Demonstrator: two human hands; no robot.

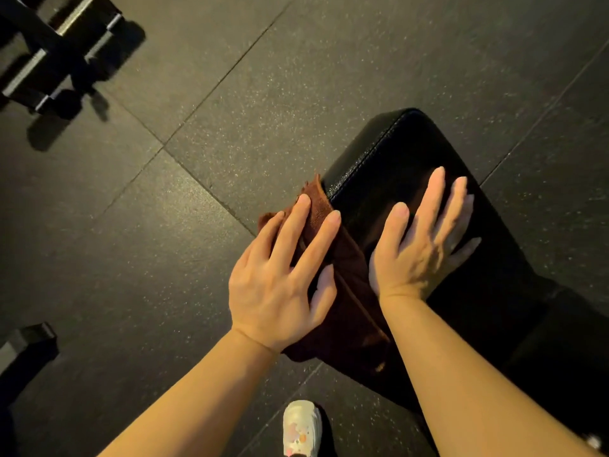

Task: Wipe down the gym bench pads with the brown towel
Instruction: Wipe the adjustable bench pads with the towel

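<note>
At far left, well apart from the work, stand the black metal legs of a gym frame (62, 51) on the dark speckled rubber floor (164, 242). Moving right, the left hand (280, 275) lies flat with straight, spread fingers on the folded brown terry towel (342, 285), pressing it against the left long edge of the black padded vinyl bench pad (395, 153) — nothing is curled round the cloth. The towel is a long narrow fold draped over that edge; its long axis runs along the edge, from near the white shoe (301, 427) up and away to the left, its frayed far end pointing at the pad's rounded top. The pad's own long axis lies the same way. Just right of the towel, the right hand (425, 239) rests palm-down on the pad top, fingers straight, holding nothing. The risk: much of the towel hangs off the side, so a push under flat fingers could slide it off onto the floor, or bunch it — leaving parts unwiped
</note>
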